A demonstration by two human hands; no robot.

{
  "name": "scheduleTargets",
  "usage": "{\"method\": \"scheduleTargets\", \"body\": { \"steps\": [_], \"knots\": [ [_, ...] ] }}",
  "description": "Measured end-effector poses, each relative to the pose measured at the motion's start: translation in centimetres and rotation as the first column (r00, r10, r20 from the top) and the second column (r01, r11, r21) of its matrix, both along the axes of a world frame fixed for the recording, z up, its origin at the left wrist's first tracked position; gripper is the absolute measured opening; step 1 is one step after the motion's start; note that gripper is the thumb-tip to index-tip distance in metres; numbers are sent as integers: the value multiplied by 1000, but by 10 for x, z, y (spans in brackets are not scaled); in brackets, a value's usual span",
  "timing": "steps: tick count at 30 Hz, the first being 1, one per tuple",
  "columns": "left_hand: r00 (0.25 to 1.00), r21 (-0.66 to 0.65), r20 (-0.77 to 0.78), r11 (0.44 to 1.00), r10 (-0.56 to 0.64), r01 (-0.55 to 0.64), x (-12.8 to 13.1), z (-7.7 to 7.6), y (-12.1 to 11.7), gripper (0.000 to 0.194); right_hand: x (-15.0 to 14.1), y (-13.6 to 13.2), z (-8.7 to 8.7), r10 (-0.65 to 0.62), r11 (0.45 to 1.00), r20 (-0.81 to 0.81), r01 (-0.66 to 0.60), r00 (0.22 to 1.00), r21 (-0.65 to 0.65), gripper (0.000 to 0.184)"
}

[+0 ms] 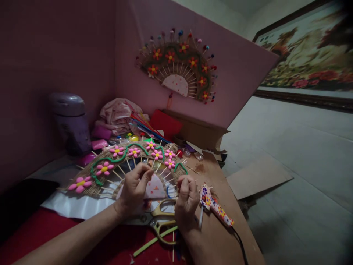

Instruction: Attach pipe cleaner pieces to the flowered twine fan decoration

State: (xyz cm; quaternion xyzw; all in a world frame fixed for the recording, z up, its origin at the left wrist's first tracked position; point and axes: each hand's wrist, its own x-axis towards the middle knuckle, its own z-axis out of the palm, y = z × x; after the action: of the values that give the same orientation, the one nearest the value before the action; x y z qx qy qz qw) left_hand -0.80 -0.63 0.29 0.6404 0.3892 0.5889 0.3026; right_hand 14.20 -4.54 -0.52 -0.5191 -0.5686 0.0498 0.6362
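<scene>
A fan-shaped craft (110,167) of jute twine, wooden sticks, pink flowers and a green pipe cleaner lies flat on the table. My left hand (135,186) is over its middle, fingers pinched together near the sticks. My right hand (187,197) is closed at the fan's right end, pinching something small near the green pipe cleaner's tip (180,166). What each pinch holds is too small to name. Gold-handled scissors (161,217) lie just below my hands. A patterned glue gun (216,206) rests to the right of my right hand.
A finished fan (179,68) hangs on the pink board behind. A purple flask (70,123), pink cloth (118,114), coloured sticks (146,129) and a cardboard box (201,134) crowd the back. A green stick (154,241) lies near the front edge. Loose cardboard (259,176) lies on the floor.
</scene>
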Motion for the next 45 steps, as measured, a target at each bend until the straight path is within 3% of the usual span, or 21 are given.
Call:
{"method": "scheduleTargets", "body": {
  "steps": [4, 9, 13, 16, 18, 23, 28, 34, 38, 41, 45],
  "knots": [
    [997, 105, 19, 992, 68, -70, -4, 6, 7, 19, 4, 1, 1, -22, 1000, 25, 22, 999, 23, 30],
    [997, 188, -3, 979, 78, -76, -7, 14, 5, 40, 16, 11, 9, -62, 998, 224, 65, 973, -5, 34],
    [994, 235, -66, 970, 86, -68, -8, 15, 5, 40, 28, 18, 20, 133, 966, 494, 0, 860, -260, 28],
    [987, 244, -135, 969, 85, -51, -7, 11, 8, 25, 33, 19, 24, 287, 886, 544, -2, 789, -465, 20],
    [979, 251, -184, 967, 87, -38, -6, 7, 10, 21, 33, 19, 22, 340, 850, 554, 3, 760, -526, 17],
    [951, 273, -302, 962, 60, 26, -3, 0, 9, 31, 26, 21, 15, 332, 846, 634, 77, 698, -528, 3],
    [952, 293, -293, 956, 94, -4, -1, 1, 6, 29, 26, 23, 14, 292, 860, 697, 140, 655, -491, 6],
    [974, 291, -197, 955, 113, -52, -2, 1, 14, 13, 29, 22, 18, 83, 917, 661, 202, 745, -344, 10],
    [985, 337, -171, 941, 29, 31, 1, -3, 17, 13, 31, 23, 16, 93, 924, 587, 150, 804, -351, 15],
    [966, 334, -255, 935, -27, 115, 3, -5, 13, 15, 31, 25, 12, 130, 925, 578, 111, 805, -363, 12],
    [883, 267, -468, 944, -49, 193, 6, -2, 5, 20, 33, 29, 10, 164, 937, 492, 21, 855, -349, 12]
  ]
}}
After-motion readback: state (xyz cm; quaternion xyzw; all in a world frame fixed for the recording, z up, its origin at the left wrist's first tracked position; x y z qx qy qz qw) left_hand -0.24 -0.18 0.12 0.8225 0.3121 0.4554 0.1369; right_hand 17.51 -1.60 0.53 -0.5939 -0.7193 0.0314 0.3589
